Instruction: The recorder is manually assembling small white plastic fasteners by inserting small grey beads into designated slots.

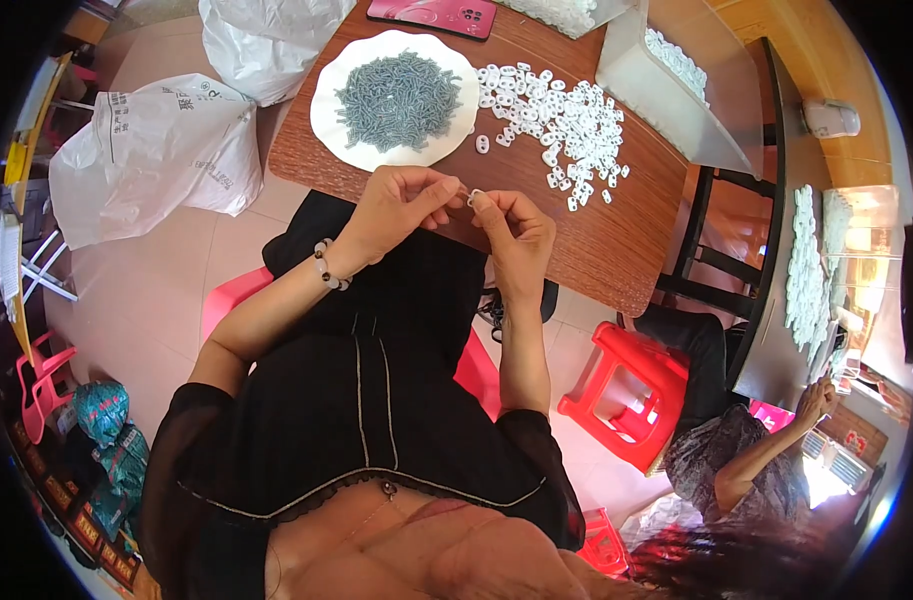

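Observation:
Close together over the table's near edge, both hands work at fingertip height. My right hand (519, 238) pinches a small white two-holed piece (472, 198) between thumb and forefinger. The fingers of my left hand (401, 208) are pinched just beside it; what they hold is too small to make out. Beyond the left hand, a white scalloped plate (328, 112) bears a heap of small grey-blue ribbed rods (398, 100). Loose white two-holed pieces (586, 130) lie spread on the brown wooden table (616, 235) to the right of the plate.
A pink phone (434, 14) lies at the far edge. Translucent bins (626, 60) of white pieces stand far right. White sacks (156, 160) rest on the floor at left. Near a red stool (626, 395), another person's arm (776, 445) reaches to a second table with white pieces.

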`<state>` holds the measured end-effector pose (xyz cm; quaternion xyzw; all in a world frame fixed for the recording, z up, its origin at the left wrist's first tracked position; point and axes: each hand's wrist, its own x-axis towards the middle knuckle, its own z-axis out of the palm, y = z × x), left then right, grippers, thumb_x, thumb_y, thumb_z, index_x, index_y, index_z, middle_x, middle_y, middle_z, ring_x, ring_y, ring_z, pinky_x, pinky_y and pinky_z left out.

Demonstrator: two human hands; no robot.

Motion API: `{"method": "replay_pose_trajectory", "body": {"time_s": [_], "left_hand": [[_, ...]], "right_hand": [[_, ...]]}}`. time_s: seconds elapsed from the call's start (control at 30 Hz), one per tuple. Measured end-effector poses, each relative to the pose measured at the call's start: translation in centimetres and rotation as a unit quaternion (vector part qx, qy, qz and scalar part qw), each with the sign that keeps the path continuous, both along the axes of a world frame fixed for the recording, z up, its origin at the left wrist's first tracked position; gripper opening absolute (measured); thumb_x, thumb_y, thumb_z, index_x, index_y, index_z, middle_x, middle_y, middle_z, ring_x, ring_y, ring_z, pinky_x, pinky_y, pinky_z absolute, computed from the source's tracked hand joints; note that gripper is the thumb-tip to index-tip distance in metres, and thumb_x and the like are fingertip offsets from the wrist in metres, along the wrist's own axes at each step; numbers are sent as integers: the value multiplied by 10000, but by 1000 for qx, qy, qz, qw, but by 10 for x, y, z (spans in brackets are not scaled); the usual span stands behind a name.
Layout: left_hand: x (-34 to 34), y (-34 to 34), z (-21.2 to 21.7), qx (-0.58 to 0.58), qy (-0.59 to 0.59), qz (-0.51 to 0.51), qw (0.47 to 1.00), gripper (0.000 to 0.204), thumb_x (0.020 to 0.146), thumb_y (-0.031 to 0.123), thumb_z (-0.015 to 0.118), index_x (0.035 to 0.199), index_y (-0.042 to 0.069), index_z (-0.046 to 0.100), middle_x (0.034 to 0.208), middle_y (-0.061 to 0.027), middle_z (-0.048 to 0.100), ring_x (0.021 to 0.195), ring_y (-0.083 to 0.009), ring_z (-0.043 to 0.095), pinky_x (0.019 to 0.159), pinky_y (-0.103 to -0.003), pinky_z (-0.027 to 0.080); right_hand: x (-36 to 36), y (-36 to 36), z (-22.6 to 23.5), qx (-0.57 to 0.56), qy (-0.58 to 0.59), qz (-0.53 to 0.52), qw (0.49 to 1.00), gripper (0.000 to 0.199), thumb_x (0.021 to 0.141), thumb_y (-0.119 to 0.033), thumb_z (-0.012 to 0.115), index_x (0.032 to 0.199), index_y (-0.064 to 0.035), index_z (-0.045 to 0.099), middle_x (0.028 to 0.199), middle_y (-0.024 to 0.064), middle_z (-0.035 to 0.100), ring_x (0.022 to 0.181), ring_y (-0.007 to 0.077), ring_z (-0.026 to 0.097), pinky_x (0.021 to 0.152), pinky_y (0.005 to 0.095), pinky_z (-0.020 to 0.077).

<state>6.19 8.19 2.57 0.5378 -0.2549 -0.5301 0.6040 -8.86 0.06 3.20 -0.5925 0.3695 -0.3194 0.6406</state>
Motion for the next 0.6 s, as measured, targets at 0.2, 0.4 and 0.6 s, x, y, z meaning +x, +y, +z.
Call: {"method": "replay_pose_trajectory", "body": {"time_s": [0.2, 0.4, 0.6], "left_hand": [[1, -2, 1, 7, 10, 12, 1000, 253, 901, 236, 662, 967, -7, 697, 764, -18, 663, 624, -44, 568, 554, -157, 442], [-3, -2, -2, 2, -19, 8, 1000, 207, 881, 188, 685, 934, -11, 703, 761, -16, 675, 621, -31, 571, 554, -157, 452], [-5, -2, 0, 4, -14, 11, 1000, 174, 876, 160, 689, 939, -1, 707, 757, -29, 677, 629, -43, 570, 570, -171, 451]], "right_hand": [[-2, -1, 0, 4, -5, -8, 1000, 135, 873, -105, 673, 827, 21, 657, 703, -7, 616, 659, 44, 531, 619, 190, 423], [-2, -1, 1, -17, 4, 1, 1000, 130, 873, -101, 672, 825, 20, 656, 700, -2, 619, 661, 49, 543, 620, 195, 432], [0, 1, 2, -7, 4, 2, 1000, 130, 875, -101, 669, 835, 23, 659, 703, -1, 626, 662, 44, 544, 620, 193, 435]]}}
